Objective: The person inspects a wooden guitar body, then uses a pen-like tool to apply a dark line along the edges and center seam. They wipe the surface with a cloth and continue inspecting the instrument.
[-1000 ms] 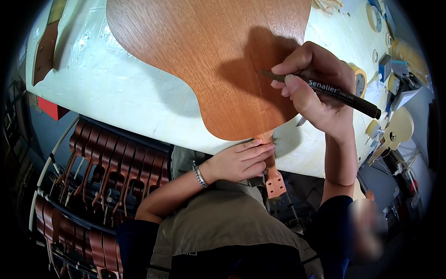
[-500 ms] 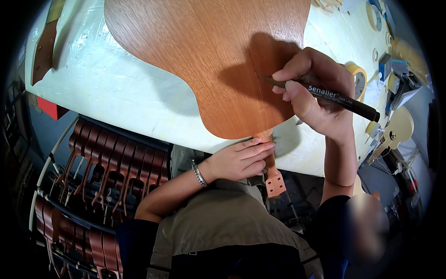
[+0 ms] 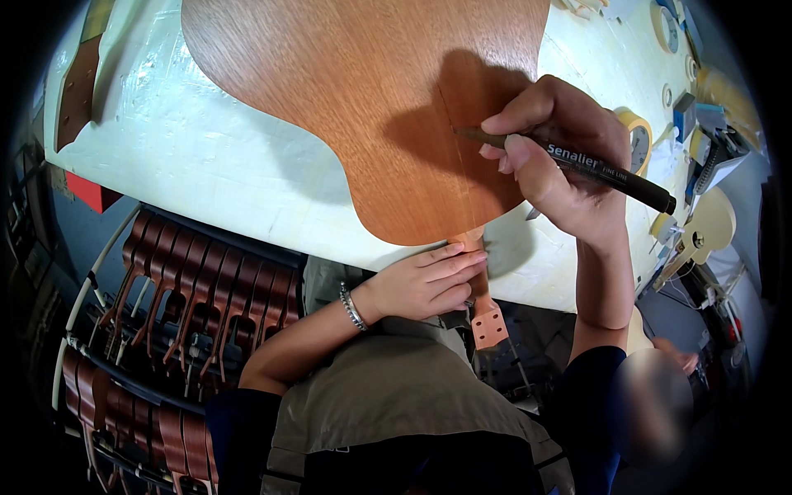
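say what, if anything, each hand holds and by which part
The right hand holds the black pen near its tip. The left hand lies over the wooden neck; its grip is hidden.

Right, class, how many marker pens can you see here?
1: a black marker pen in the right hand, its tip at the brown guitar body. Others may be hidden among the clutter at right.

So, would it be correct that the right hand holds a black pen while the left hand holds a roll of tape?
You've misread the left hand: the head view shows it on the neck of the wooden instrument. The right hand does hold a black pen.
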Available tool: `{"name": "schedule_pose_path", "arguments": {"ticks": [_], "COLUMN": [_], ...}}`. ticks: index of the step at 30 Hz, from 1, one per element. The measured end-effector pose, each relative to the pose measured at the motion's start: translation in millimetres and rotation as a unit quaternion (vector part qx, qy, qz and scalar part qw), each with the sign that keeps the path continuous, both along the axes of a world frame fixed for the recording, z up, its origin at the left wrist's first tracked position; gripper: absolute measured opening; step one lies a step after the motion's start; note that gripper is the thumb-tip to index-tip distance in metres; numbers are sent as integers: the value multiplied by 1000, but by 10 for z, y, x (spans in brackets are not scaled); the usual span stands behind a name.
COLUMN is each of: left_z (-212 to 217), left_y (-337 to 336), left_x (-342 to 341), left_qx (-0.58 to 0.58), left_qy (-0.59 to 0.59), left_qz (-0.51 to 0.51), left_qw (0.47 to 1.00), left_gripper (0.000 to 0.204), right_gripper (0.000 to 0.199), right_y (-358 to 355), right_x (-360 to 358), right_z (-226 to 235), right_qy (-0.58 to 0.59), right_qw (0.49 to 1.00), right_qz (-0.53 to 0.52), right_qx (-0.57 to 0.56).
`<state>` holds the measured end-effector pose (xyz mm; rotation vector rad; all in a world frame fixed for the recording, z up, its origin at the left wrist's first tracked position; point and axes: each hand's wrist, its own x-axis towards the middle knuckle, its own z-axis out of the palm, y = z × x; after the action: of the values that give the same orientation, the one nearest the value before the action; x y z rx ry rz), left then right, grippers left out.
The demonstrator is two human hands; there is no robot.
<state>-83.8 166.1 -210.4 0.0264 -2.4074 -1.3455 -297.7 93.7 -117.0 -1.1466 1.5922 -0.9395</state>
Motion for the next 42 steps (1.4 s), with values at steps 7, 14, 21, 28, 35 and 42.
{"name": "schedule_pose_path", "arguments": {"ticks": [7, 14, 21, 28, 35, 42], "left_z": [-5, -14, -18, -22, -14, -9], "left_y": [-8, 13, 3, 23, 20, 26], "left_x": [1, 1, 0, 3, -5, -2], "left_qx": [2, 5, 2, 1, -2, -12], "left_qy": [2, 4, 5, 4, 3, -2], "left_qz": [1, 1, 1, 4, 10, 14], "left_qw": [1000, 1000, 1000, 1000, 1000, 1000], "left_gripper": [20, 21, 21, 20, 20, 21], "right_gripper": [12, 12, 11, 12, 15, 10], "right_y": [-3, -1, -4, 63, 24, 88], "right_x": [2, -3, 3, 9, 3, 3], "right_z": [1, -17, 7, 30, 82, 27], "right_qy": [-8, 0, -2, -1, 13, 1], "right_qw": [1000, 1000, 1000, 1000, 998, 1000], "right_qz": [1, 3, -3, -9, 28, 11], "right_qx": [3, -21, 6, 27, 47, 22]}}
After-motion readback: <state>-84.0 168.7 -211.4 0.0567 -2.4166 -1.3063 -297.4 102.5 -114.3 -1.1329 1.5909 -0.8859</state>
